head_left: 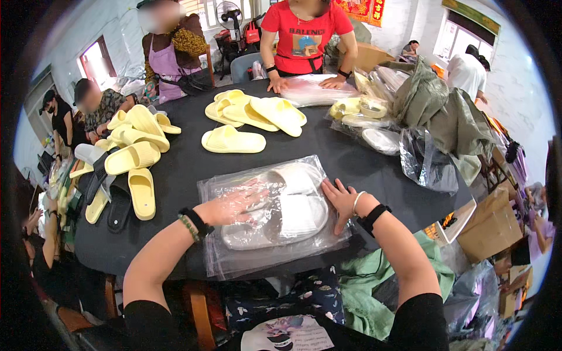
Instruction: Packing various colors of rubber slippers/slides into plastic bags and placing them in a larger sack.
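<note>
- Clear plastic bag (pixel 234 257) lies flat on the black table (pixel 187 169), near the table's 6 o'clock edge, directly in front of the person.
- Inside the bag: a pair of white slippers (pixel 293 205), side by side, toes toward 1 o'clock.
- Left hand (pixel 237 205): slid inside the bag from its 9 o'clock side, seen through the film; fingers spread, palm down on the slippers. Not pinching anything.
- Right hand (pixel 341 199): outside the bag at its 3 o'clock edge, fingers spread, pressed flat on the plastic beside the slippers.
- Both wrists carry dark bands; left also a beaded bracelet.
- Yellow slippers (pixel 233 140) lie loose at 12 o'clock of the bag, well apart from it; a further pile of yellow slippers (pixel 137 152) at 10 o'clock.
- Person in red shirt (pixel 304 35) stands at the far table edge, 12 o'clock, both hands on another clear bag (pixel 316 88).
- Bagged slippers (pixel 374 128) stacked at 2 o'clock.
</note>
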{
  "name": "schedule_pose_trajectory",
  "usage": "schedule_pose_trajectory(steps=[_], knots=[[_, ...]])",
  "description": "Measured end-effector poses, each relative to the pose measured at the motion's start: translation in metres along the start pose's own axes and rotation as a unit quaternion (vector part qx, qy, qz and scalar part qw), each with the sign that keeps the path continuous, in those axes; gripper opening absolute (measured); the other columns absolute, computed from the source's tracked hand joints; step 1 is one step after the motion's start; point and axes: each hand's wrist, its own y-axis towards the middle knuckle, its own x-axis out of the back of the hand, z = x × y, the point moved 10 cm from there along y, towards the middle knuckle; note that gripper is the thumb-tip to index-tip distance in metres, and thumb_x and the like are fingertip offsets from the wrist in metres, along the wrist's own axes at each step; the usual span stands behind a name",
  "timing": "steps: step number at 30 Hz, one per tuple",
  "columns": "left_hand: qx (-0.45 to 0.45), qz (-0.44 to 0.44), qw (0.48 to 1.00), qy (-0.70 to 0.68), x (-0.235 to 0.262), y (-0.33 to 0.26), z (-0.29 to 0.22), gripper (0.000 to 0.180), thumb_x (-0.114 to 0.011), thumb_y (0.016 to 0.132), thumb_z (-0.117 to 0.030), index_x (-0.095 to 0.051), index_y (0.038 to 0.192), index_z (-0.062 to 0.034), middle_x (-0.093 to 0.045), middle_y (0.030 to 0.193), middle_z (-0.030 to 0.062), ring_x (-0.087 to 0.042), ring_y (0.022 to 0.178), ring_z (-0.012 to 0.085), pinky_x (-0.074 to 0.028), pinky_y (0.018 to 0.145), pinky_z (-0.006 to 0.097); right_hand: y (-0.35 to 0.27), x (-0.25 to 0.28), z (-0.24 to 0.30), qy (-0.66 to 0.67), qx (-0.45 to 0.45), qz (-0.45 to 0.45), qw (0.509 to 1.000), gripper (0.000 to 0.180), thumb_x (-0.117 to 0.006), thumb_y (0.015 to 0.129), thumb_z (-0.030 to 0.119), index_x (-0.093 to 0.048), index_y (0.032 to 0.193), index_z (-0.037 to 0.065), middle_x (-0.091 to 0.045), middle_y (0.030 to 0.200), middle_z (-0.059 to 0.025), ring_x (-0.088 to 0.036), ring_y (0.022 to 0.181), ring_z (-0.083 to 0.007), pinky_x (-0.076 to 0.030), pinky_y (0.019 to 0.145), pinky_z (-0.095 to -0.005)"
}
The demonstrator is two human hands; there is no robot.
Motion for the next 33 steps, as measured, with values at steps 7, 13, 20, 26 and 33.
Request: schedule_pose_trajectory(steps=[7,13,20,26,33], knots=[[-0.008,-0.035,0.997,-0.069,-0.012,0.06,-0.008,0.062,-0.064,0.089,-0.025,-0.042,0.14,0.0027,-0.038,0.146,0.0296,-0.035,0.138,0.0418,-0.029,0.116,0.044,0.004,-0.007,-0.004,-0.003,-0.019,0.017,1.0,0.16,-0.095,0.042,0.051,0.008,0.156,0.008,0.004,0.165,-0.0099,0.0,0.15,-0.0403,-0.017,0.118,-0.0581],[0.09,-0.047,0.988,-0.12,-0.027,0.081,0.013,0.029,-0.063,0.074,-0.005,-0.063,0.102,0.0023,-0.063,0.112,0.0247,-0.059,0.108,0.0413,-0.047,0.092,0.047,0.002,-0.009,-0.006,0.0,-0.023,0.017,1.0,0.158,-0.094,0.044,0.052,0.008,0.156,0.008,0.003,0.165,-0.0103,0.0,0.151,-0.0389,-0.016,0.119,-0.0566],[0.074,-0.096,0.992,-0.022,-0.032,-0.04,0.08,0.03,-0.065,0.084,-0.022,-0.069,0.11,-0.0061,-0.067,0.115,0.0179,-0.061,0.109,0.0376,-0.046,0.094,0.045,0.006,-0.004,0.0,0.007,-0.003,0.01,1.0,0.156,-0.093,0.044,0.053,0.005,0.157,0.007,0.004,0.165,-0.0107,0.002,0.151,-0.0371,-0.013,0.12,-0.0554],[0.246,-0.125,0.955,-0.112,0.007,-0.151,0.081,0.032,-0.067,0.081,-0.023,-0.072,0.108,-0.006,-0.064,0.124,0.0193,-0.053,0.124,0.039,-0.04,0.107,0.043,0.003,-0.006,-0.007,0.005,-0.005,0.005,1.0,0.156,-0.093,0.043,0.055,0.003,0.157,0.007,0.003,0.165,-0.0113,0.001,0.151,-0.0378,-0.014,0.119,-0.0559],[0.45,-0.213,0.861,-0.107,0.069,-0.268,0.109,0.025,-0.067,0.083,-0.015,-0.071,0.103,-0.0012,-0.073,0.096,0.0176,-0.07,0.092,0.0282,-0.051,0.081,0.036,-0.007,-0.003,0.001,0.029,0.003,-0.023,0.999,0.15,-0.095,0.043,0.047,-0.005,0.157,0.007,-0.002,0.165,-0.0142,-0.001,0.15,-0.0413,-0.018,0.117,-0.0598]])
